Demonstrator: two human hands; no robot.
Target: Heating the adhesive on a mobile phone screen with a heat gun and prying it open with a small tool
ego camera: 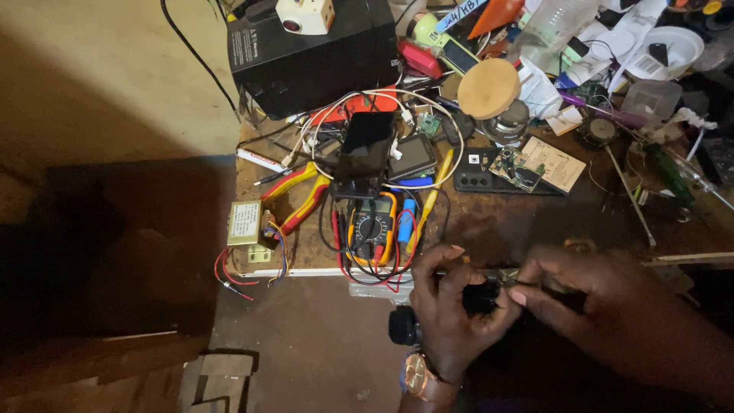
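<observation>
Both hands meet at the near edge of the counter (489, 226), just below the clutter. The left hand (451, 310), a watch on its wrist, is wrapped around a small black device (480, 297), fingers closed over its top, while a dark round knob-like part (403, 325) pokes out to the left of the palm. The right hand (589, 294) comes in pinched narrow, fingertips touching the device's right side on something thin that I cannot make out. It looks a light, rigid, compact piece, likely fiddly and a bit delicate, so gripping the body as the left hand does seems the safe hold. Just beyond the hands sits an orange multimeter (372, 229) with red and black leads, red-and-yellow pliers (294, 200) to its left, and a dark phone (365, 145) propped behind. As for containers, a glass jar with a wooden lid (493, 95) stands further back, contents unclear.
</observation>
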